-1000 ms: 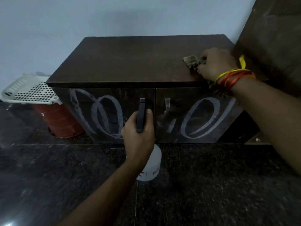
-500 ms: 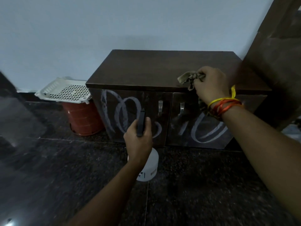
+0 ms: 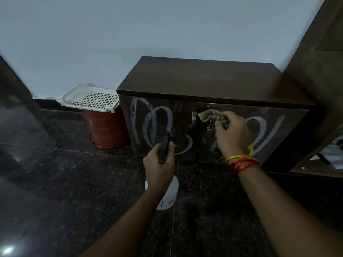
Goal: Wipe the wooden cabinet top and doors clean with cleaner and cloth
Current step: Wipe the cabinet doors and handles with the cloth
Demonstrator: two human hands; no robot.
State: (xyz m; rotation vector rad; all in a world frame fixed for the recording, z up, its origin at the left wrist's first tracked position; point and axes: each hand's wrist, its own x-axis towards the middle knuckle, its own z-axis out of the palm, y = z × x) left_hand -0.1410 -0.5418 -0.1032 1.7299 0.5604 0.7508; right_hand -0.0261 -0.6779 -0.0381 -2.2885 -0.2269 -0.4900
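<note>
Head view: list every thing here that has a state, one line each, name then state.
Left door: closed, streaked with white cleaner loops.
Right door: closed, streaked with white cleaner.
Cloth: bunched, held against the right door's upper left corner.
Right hand: grips the cloth.
Spray bottle: upright, held off the floor.
Left hand: grips the spray bottle.
Basket: resting on the bucket.
Bucket: upright on the floor.

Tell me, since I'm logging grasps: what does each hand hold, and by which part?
Left hand grips the spray bottle by its top. Right hand holds the cloth bunched at one end.
</note>
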